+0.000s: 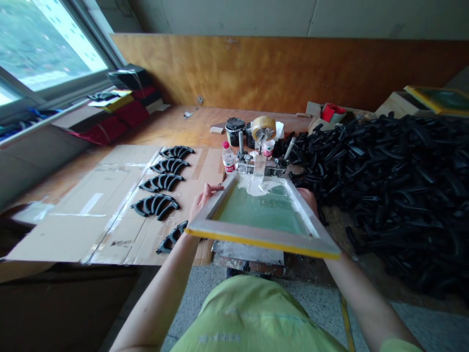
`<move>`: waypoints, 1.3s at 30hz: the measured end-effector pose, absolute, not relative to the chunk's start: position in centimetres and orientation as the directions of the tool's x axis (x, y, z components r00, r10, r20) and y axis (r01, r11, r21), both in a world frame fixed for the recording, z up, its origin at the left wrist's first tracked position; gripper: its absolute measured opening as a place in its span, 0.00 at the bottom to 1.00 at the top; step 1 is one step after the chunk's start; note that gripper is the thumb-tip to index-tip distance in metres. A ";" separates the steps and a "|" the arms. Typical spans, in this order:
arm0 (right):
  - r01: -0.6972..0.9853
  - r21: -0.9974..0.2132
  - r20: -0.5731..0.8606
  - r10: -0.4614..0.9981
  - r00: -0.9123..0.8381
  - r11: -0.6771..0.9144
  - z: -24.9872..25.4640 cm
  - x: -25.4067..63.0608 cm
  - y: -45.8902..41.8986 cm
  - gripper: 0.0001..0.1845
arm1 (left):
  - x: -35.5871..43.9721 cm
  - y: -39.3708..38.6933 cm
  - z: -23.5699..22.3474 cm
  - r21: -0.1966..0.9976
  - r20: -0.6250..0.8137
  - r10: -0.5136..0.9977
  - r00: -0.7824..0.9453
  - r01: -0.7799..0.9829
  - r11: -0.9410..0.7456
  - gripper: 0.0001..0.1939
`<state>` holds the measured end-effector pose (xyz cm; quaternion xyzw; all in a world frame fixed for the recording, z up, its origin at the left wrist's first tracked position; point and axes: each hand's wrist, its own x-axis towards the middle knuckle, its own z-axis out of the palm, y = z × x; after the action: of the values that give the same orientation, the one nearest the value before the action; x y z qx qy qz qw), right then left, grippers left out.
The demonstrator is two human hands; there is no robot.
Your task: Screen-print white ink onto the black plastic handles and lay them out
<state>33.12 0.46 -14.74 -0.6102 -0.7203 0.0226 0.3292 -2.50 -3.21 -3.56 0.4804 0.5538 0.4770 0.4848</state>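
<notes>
A silkscreen frame (263,238) with green mesh and a yellow front edge is raised and tilted in front of me. My left hand (205,196) grips its left side, the fingers partly hidden behind the rail. On the opposite side my right hand (309,198) has hold of the frame too, mostly covered by it. The far end of the frame meets a metal clamp stand (269,169), where a pale squeegee-like strip (259,168) stands. Below the frame, part of a metal plate (249,253) shows.
At left, rows of black curved parts (156,205) lie on cardboard (91,205). A big heap of black parts (410,195) covers the right side. Behind the stand are a black-lidded tub (235,131), a red-capped bottle (227,159) and a tape roll (264,127).
</notes>
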 end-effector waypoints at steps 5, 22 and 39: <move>0.829 -0.422 0.537 0.838 -0.097 0.366 -10.4 29.1 4.8 0.22 | -3.9 -5.9 -10.5 0.940 -0.332 0.941 0.062 0.109 0.324 0.37; 0.669 -0.186 0.144 0.694 -0.706 0.719 -9.5 23.6 -0.2 0.10 | -3.0 -6.2 -15.7 0.919 -0.314 0.944 -0.102 0.217 0.329 0.32; 0.797 -0.344 0.324 0.860 -0.395 0.496 -8.2 22.7 5.0 0.24 | -3.5 -6.3 -11.9 0.923 -0.375 0.927 0.000 0.089 0.373 0.37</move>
<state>22.70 5.00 -8.15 -0.4976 -0.8324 0.0666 0.2346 -3.49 -6.26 -11.90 0.4210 0.6033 0.3688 0.5681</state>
